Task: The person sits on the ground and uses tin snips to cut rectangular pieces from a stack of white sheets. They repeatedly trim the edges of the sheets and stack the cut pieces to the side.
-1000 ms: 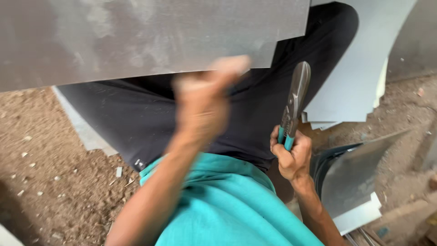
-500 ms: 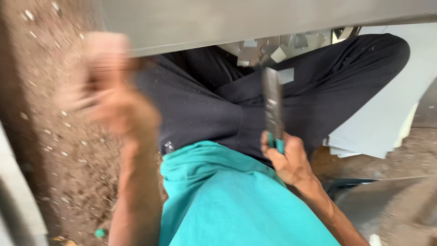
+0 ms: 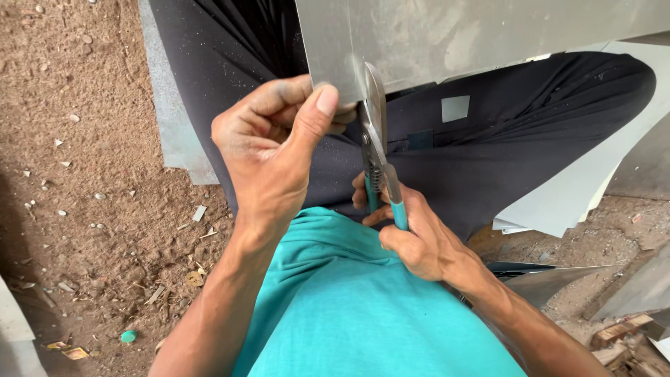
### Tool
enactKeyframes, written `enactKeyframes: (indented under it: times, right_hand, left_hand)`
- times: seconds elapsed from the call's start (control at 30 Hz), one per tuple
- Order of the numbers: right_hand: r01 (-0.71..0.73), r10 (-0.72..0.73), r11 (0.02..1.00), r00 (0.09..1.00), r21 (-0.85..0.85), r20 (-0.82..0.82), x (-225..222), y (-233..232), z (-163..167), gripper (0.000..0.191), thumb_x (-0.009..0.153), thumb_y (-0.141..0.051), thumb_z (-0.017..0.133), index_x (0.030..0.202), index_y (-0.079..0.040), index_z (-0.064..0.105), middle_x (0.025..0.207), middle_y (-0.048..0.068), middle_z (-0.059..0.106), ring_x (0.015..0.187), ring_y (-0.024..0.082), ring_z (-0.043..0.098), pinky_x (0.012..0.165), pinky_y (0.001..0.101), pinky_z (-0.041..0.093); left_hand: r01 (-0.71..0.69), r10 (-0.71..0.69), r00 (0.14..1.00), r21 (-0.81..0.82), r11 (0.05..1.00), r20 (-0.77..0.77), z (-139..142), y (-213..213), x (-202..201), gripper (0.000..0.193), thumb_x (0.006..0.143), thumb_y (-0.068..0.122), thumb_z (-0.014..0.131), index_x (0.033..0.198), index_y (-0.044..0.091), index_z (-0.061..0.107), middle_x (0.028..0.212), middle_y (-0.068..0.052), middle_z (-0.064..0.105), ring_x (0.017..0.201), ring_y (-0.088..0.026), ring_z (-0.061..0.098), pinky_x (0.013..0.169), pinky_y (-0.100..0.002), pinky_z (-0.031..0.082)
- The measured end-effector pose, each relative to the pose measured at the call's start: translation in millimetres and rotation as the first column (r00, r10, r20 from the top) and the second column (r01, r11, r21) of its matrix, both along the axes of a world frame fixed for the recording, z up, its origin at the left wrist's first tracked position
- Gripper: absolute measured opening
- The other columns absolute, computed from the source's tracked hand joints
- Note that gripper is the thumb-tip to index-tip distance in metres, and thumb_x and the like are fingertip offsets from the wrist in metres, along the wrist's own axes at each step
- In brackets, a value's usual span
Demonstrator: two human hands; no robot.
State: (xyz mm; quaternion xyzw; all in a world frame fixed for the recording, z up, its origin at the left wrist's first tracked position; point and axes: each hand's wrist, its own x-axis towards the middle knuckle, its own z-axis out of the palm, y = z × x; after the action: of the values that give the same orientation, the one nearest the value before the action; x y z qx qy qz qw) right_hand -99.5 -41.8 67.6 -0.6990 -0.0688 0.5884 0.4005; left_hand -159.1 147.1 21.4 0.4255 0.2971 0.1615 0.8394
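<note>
The left hand [image 3: 276, 157], raised and blurred half a second ago, now pinches the lower edge of the grey metal sheet [image 3: 447, 38] above the lap. The right hand [image 3: 412, 234] grips the teal-handled tin snips [image 3: 377, 146], whose blades have come up to bite that edge, so a cut appears under way.

Grey metal sheet [image 3: 447, 35], teal-handled snips [image 3: 380, 167], teal shirt [image 3: 363, 307], black trousers [image 3: 509, 153].

No packages, labels, signs, screens.
</note>
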Motion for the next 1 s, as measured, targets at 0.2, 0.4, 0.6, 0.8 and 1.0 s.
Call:
enactKeyframes:
  times: [0.2, 0.4, 0.6, 0.8, 1.0]
  right_hand:
    - [-0.076, 0.084, 0.988, 0.995, -0.132, 0.058, 9, -1, -1, 0.052, 0.063, -0.010, 0.052, 0.113, 0.000, 0.059, 0.086, 0.011, 0.063, 0.073, 0.019, 0.053, 0.065, 0.0361, 0.050]
    - [-0.048, 0.069, 0.991, 0.983, -0.126, 0.169, 6, -6, -16, 0.021, 0.069, -0.009, 0.053, 0.084, 0.000, 0.064, 0.063, 0.005, 0.061, 0.054, 0.013, 0.053, 0.050, 0.0331, 0.046]
    - [-0.089, 0.099, 0.994, 0.977, -0.061, 0.191, 13, -26, -29, 0.017, 0.075, -0.010, 0.057, 0.086, 0.000, 0.065, 0.069, 0.004, 0.061, 0.064, 0.014, 0.057, 0.058, 0.0305, 0.048]
    - [0.217, -0.231, 0.969, 0.965, -0.113, -0.127, 14, -108, -1, 0.050, 0.067, -0.012, 0.052, 0.115, -0.002, 0.059, 0.099, 0.007, 0.064, 0.079, 0.019, 0.063, 0.064, 0.0330, 0.051]
    - [0.658, -0.655, 0.749, 0.753, -0.080, 0.063, -48, -171, 10, 0.064, 0.069, -0.010, 0.048, 0.132, -0.002, 0.049, 0.112, 0.012, 0.061, 0.101, 0.021, 0.064, 0.085, 0.0378, 0.057]
  left_hand:
    - [0.005, -0.005, 1.000, -0.011, 1.000, 0.010, -22, -7, -14, 0.020, 0.106, 0.010, 0.072, 0.118, -0.006, 0.072, 0.105, -0.014, 0.077, 0.092, -0.016, 0.077, 0.088, -0.031, 0.067]
    - [0.021, -0.019, 0.997, 0.035, 0.999, -0.069, -8, -2, -1, 0.017, 0.100, 0.013, 0.074, 0.107, -0.003, 0.072, 0.095, -0.010, 0.077, 0.089, -0.015, 0.077, 0.084, -0.029, 0.067]
    - [-0.084, 0.141, 0.989, 0.657, 0.749, -0.035, -12, 24, 71, 0.046, 0.113, 0.024, 0.066, 0.079, 0.000, 0.048, 0.070, 0.005, 0.040, 0.065, -0.006, 0.037, 0.060, -0.026, 0.031]
    - [-0.277, 0.302, 0.953, 0.392, 0.877, -0.003, -18, -92, 87, 0.049, 0.114, 0.027, 0.060, 0.074, 0.001, 0.051, 0.069, 0.006, 0.045, 0.065, -0.003, 0.037, 0.060, -0.025, 0.031]
    - [0.436, -0.431, 0.879, -0.019, 0.900, -0.205, -24, -187, 71, 0.022, 0.092, 0.022, 0.071, 0.100, 0.001, 0.074, 0.086, 0.008, 0.070, 0.078, 0.000, 0.063, 0.071, -0.017, 0.052]
